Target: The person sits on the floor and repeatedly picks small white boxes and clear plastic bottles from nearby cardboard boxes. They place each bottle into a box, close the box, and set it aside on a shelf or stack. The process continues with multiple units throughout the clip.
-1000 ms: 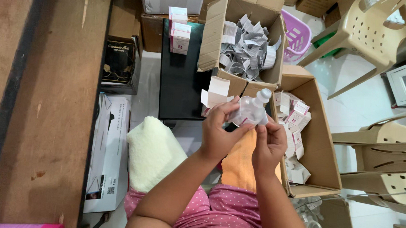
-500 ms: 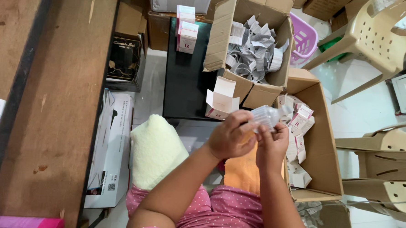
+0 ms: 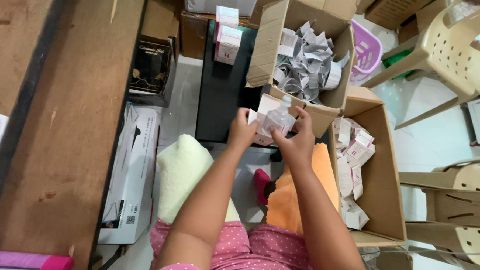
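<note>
My right hand (image 3: 296,140) grips a small clear plastic bottle with a white cap (image 3: 279,117), held upright in front of me. My left hand (image 3: 241,132) holds a small white carton (image 3: 262,110) just left of the bottle, touching it. Both hands hover over a black surface (image 3: 220,91), next to a cardboard box (image 3: 265,44) full of folded paper leaflets (image 3: 308,65). To the right, a second cardboard box (image 3: 381,173) holds several small white and pink cartons (image 3: 353,151).
A wooden table (image 3: 52,105) runs along the left. Stacked pink and white cartons (image 3: 227,34) stand on the black surface. A pale yellow towel (image 3: 182,170) and an orange cloth (image 3: 291,202) lie by my lap. Beige plastic chairs (image 3: 459,47) stand at right.
My hands moved forward and left from over the right-hand box toward the leaflet box. The bottle now stands upright against a carton in my left hand.
</note>
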